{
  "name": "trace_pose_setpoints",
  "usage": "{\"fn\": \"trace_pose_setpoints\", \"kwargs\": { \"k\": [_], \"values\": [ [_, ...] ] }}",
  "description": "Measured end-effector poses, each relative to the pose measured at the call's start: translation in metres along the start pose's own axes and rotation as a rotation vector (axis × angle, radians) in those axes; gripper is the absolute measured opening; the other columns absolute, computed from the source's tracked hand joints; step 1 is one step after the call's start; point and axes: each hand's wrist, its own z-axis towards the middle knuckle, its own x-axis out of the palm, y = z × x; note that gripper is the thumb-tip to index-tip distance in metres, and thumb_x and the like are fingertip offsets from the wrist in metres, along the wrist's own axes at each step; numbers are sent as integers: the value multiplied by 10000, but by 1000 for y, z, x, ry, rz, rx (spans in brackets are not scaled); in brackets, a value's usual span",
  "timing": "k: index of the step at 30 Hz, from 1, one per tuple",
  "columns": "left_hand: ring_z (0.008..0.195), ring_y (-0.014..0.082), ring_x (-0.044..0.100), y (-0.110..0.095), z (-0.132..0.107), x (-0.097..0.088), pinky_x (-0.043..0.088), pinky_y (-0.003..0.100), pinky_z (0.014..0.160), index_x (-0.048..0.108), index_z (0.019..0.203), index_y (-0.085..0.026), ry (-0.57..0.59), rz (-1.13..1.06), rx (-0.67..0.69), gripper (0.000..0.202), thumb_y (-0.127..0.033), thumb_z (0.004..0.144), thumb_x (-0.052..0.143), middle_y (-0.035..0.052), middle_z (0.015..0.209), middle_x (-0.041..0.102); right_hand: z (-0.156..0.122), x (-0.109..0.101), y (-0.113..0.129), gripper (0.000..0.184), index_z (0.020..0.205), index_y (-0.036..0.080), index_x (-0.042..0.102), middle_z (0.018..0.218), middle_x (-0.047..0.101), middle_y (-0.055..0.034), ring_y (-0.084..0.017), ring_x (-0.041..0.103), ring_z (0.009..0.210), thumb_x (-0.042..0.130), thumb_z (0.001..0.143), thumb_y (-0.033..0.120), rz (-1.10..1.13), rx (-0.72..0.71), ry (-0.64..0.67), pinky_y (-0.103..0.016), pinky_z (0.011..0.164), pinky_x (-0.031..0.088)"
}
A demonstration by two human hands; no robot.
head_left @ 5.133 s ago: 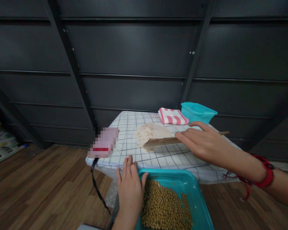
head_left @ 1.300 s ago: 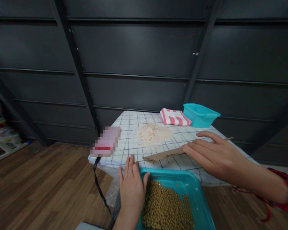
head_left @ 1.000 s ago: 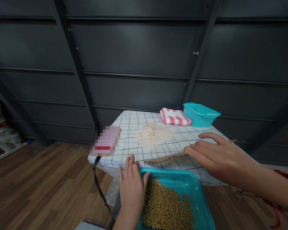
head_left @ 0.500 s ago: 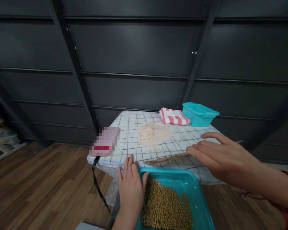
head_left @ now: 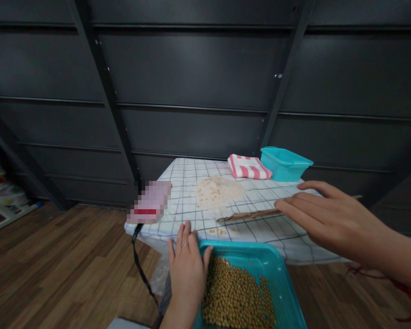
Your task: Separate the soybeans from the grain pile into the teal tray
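Observation:
My left hand (head_left: 187,260) grips the left rim of a teal plastic basin (head_left: 289,278), its thumb over the inner side and its fingers outside. Many yellow-brown beans, like soybeans (head_left: 238,292), lie in the basin. With its fingers along the top, my right hand (head_left: 315,212) holds a thin brown strip, like a piece of cardboard (head_left: 248,215), edge-on over the table. Beyond the strip spreads a pale heap of rice-like grains (head_left: 219,192) with some beans mixed in. A few loose beans (head_left: 218,231) lie between the strip and the basin.
A checked cloth covers the table (head_left: 188,171). At the back right stand a folded pink-and-white towel (head_left: 248,167) and a smaller teal basket (head_left: 284,164). A blurred-out pink object (head_left: 152,201) with a black strap is at the left edge. A dark panelled wall (head_left: 192,68) rises behind.
My right hand and the brown strip have moved away from the basin, slightly up and to the right. Loose beans now show near the table's front edge. My left hand stays put.

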Motion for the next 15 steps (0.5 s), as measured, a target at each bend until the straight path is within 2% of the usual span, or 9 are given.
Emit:
{"fn": "trace_pose_setpoints", "kwargs": {
  "k": [5, 15],
  "values": [
    [1094, 316, 503, 1, -1, 1, 451, 543, 808, 504, 980, -104, 18, 0, -1, 351, -387, 837, 355, 203, 1169, 554, -8, 1, -3, 287, 901, 132, 531, 719, 652, -29, -131, 563, 654, 289, 838, -10, -1, -26, -10, -360, 738, 405],
    [1104, 311, 495, 0, -3, 4, 440, 534, 828, 506, 982, -121, 14, -37, -28, 334, -389, 829, 379, 193, 1184, 546, -19, 1, -4, 289, 922, 128, 515, 728, 653, -29, -140, 575, 658, 277, 837, -12, 20, -38, -3, -359, 736, 389]
  ]
}}
